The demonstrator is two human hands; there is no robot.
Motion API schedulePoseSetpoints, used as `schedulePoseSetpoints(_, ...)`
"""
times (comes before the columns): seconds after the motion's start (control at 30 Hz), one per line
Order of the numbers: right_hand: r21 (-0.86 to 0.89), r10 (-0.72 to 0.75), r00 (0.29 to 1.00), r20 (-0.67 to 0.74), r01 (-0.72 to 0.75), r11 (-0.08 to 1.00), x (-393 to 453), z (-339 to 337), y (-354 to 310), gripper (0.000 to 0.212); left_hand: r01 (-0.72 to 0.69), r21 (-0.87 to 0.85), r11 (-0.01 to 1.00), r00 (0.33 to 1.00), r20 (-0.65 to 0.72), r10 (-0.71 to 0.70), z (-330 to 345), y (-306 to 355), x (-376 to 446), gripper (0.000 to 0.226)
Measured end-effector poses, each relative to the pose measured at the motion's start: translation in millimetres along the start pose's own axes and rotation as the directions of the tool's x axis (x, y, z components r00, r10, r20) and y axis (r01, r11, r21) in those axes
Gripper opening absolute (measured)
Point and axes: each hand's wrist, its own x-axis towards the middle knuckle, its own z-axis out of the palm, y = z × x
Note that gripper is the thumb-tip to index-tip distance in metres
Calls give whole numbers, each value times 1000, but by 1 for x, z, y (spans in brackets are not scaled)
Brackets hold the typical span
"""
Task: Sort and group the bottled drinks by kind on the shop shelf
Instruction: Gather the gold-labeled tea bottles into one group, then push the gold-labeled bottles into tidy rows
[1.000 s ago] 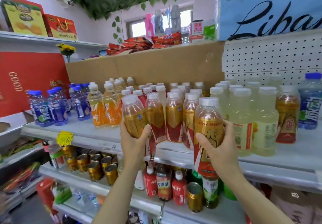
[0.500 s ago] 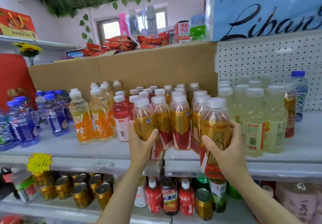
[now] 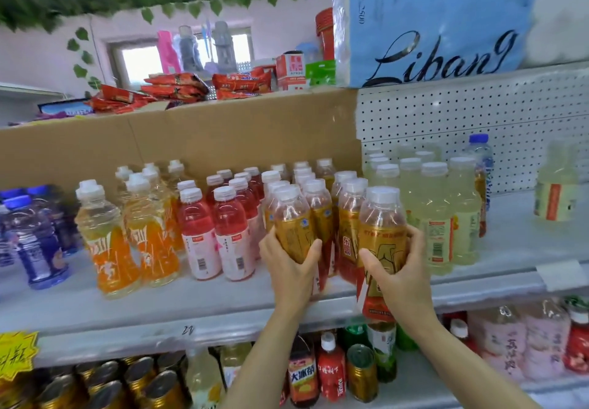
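Both hands on gold-labelled bottles at the shelf's front edge.

At centre frame, the left hand point(image 3: 291, 270) wraps a gold-labelled bottle point(image 3: 291, 220); just right of it, the right hand point(image 3: 400, 273) grips a second gold bottle point(image 3: 382, 233), its base below the grey shelf point(image 3: 134, 306) lip. Red drinks point(image 3: 216, 233) stand left, pale yellow bottles point(image 3: 436, 214) right.

two hands point(image 3: 288, 270) are up at the shelf, each with one gold-and-red bottle point(image 3: 381, 239). behind those, roughly ten more white caps of that kind, too packed to count surely. red drinks point(image 3: 199, 236): about eight. orange drinks point(image 3: 108, 243): six or so. pale yellow bottles point(image 3: 438, 217): about ten, plus one point(image 3: 556, 192) apart at right. blue-capped bottles point(image 3: 38, 243) at left: four show.
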Motion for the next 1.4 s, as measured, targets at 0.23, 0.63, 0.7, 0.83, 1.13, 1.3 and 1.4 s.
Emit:
schedulePoseSetpoints(0.23, -19, -24, 999, -37, 23, 1000, 5, 9, 3, 60, -40, 94, 995, 998, 54, 35, 2, 2, -6, 112)
schedulePoseSetpoints(0.63, -95, -111, 993, -27, 108, 990, 24, 19, 12, 65, -160, 202, 966, 987, 47, 154, 17, -10, -2, 101)
schedulePoseSetpoints(0.7, -79, -105, 994, -5, 105, 991, 26, 18, 14, 65, -160, 229, 960, 987, 27, 158, 23, -10, -5, 101)
schedulePoseSetpoints(0.83, -43, -86, 996, 15, 86, 995, 30, 13, 10, 68, -108, 209, 972, 994, 8, 109, 29, -14, -7, 99)
schedulePoseSetpoints(1.13, 42, -49, 998, 46, 47, 998, 45, -12, 0, 57, -257, 111, 960, 952, -140, 271, -2, 73, 55, 60)
schedulePoseSetpoints(1.3, 46, -31, 997, 69, 28, 999, 54, -20, -7, 61, -425, 361, 830, 810, 561, 170, 27, 125, 157, 44)
schedulePoseSetpoints(1.4, 60, -13, 996, 87, 7, 998, 61, -27, -7, 65, -475, 426, 770, 609, 791, -63, 62, 133, 191, 46)
